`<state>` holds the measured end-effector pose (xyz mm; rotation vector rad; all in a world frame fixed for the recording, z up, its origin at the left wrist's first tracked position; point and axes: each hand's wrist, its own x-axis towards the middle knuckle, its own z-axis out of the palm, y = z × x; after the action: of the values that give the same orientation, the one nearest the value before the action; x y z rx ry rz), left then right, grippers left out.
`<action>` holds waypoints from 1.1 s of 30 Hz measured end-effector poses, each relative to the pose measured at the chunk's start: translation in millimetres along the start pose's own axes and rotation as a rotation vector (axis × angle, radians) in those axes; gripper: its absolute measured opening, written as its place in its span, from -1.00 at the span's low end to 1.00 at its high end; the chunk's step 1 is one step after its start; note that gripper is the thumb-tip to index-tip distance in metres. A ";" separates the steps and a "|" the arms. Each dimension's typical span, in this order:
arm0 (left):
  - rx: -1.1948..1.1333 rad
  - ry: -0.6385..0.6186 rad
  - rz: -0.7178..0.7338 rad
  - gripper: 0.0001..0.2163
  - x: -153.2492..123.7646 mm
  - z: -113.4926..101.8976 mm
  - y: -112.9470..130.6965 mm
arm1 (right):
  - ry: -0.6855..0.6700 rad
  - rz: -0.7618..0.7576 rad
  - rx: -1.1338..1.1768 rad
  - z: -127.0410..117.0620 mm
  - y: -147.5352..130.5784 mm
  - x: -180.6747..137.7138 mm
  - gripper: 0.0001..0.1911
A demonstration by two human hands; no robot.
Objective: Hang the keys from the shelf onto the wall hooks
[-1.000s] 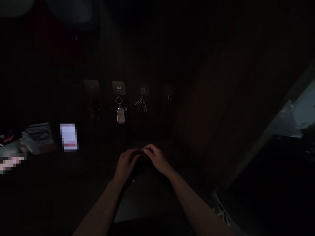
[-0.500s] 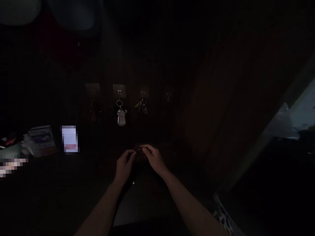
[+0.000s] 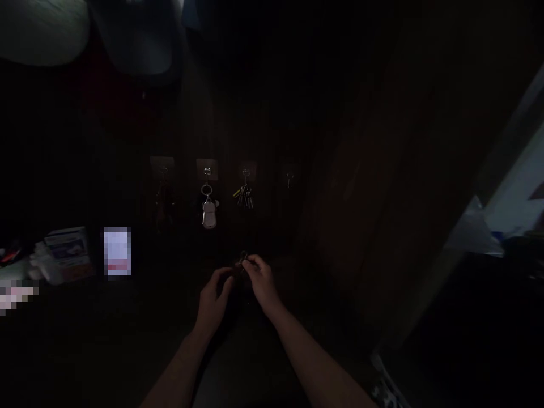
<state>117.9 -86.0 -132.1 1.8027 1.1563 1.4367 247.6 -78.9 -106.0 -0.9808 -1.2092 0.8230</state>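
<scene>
The scene is very dark. Between my hands is a small keyring (image 3: 243, 256) with a thin metal loop standing up at its top; what hangs from it is too dim to make out. My right hand (image 3: 262, 281) pinches it between thumb and forefinger. From the other side, my left hand (image 3: 212, 297) has its thumb and forefinger closed at the keyring's lower left part. Above them on a dark upright surface hang a pale key fob (image 3: 209, 214) and a bunch of keys (image 3: 245, 196), each on a hook.
A bare hook (image 3: 289, 179) is at the right of the row; the leftmost hook (image 3: 164, 169) carries a dim bundle. Boxes (image 3: 70, 252) and a blurred pale card (image 3: 117, 251) stand at left. Caps or similar rounded items (image 3: 136, 45) hang top left. A plastic bag (image 3: 476, 229) hangs right.
My hands have shifted slightly, and the keyring's loop now shows above my right fingertips. The camera view has tilted up a little, so the hooks appear lower.
</scene>
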 end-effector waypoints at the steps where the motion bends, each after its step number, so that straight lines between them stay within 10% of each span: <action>1: 0.003 0.008 -0.009 -0.74 0.0 -0.1 -0.9 | 0.010 0.011 0.045 -2.9 -3.8 4.6 -0.80; 18: 0.047 0.086 -0.092 -0.72 3.4 -1.9 -15.2 | 0.409 -0.122 0.136 -86.4 -94.9 136.2 -0.90; 33: 0.058 0.065 -0.107 -0.73 4.4 -0.4 -17.4 | 0.424 -0.029 0.054 -92.7 -79.1 167.6 -0.90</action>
<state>112.9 -73.9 -144.3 1.7160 1.3192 1.4218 369.2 29.5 22.0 -1.0287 -0.8302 0.5824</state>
